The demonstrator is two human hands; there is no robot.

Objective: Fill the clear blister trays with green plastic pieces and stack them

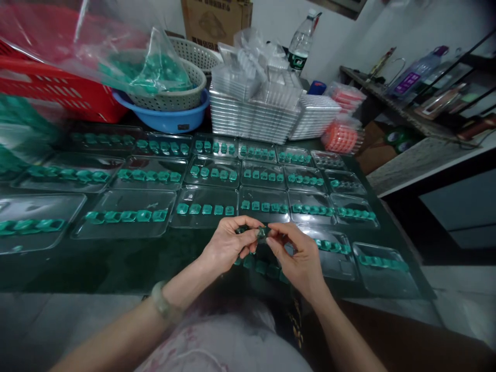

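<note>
Head view, looking down at a dark, glossy table (116, 263). The left hand (227, 245) and the right hand (300, 261) meet at the near edge. Each is closed in a fingertip pinch on the same small green piece (262, 232), which is held just above the table between the two hands; its exact shape is too small to make out. A pale, smooth bracelet (160, 302) circles the left wrist.

Directly beneath the hands lies a short row of teal pieces (263, 267), blocky and matte. Beyond it, clear plastic trays (116, 199) are laid edge to edge in rows. They are thin, shiny and rectangular with rounded corners, and each carries a single line of the same teal pieces.

At the back of the table stands a stack of empty clear trays (248, 113) with ribbed edges. Left of the stack, a beige perforated basket (170, 95) sits inside a blue plastic basin (166, 119). A crinkled transparent bag (155, 67) of teal pieces rests on the basket. A red slatted crate (58, 90) fills the far left. Right of the stack are packs of orange pieces (341, 137). A clear water bottle (302, 44) and a cardboard box (213, 18) stand behind.
</note>
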